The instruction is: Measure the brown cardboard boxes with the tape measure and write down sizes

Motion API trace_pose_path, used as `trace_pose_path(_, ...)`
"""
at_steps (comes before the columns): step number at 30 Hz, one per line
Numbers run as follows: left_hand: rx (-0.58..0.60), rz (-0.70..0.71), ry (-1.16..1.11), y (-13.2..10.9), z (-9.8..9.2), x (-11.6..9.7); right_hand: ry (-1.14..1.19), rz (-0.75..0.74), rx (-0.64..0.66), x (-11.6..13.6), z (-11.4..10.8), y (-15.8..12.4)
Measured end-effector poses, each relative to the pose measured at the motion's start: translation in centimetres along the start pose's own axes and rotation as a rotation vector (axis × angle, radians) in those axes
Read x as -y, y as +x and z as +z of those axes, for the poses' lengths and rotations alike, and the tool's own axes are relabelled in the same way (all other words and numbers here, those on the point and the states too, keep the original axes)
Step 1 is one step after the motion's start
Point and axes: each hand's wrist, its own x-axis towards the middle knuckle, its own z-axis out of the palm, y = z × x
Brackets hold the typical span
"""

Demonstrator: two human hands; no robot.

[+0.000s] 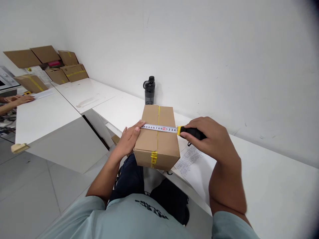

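A brown cardboard box [147, 141] with yellow tape along its middle sits at the front edge of the white table. Across its top lies the numbered white blade of a tape measure [170, 129]. My right hand [210, 136] is closed round the black and yellow case, just past the box's right edge. At the box's left edge, my left hand [131, 137] pinches the blade's end between thumb and fingers, its palm against the box side. The blade's very tip is hidden under the fingers.
Behind the box a dark water bottle [149, 91] stands near the wall. A handwritten sheet [189, 161] lies right of the box. More cardboard boxes [74, 72] are stacked at the far left, where another person's hands [21, 99] rest on a table.
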Motion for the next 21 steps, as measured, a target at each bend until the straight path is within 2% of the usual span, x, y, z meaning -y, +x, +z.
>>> trace_pose_path(11, -0.003, 0.018, 0.0, 0.1, -0.1, 0.0, 0.058, 0.044, 0.039, 0.5, 0.0, -0.5)
trace_pose_path(18, -0.021, 0.038, -0.008, 0.1, 0.0, 0.6, -0.142, 0.1, -0.096, 1.4, 1.3, -0.6)
trace_pose_path(21, -0.031, 0.06, -0.016, 0.2, 0.1, 0.8, -0.122, 0.085, -0.074, 1.3, 1.2, -0.5)
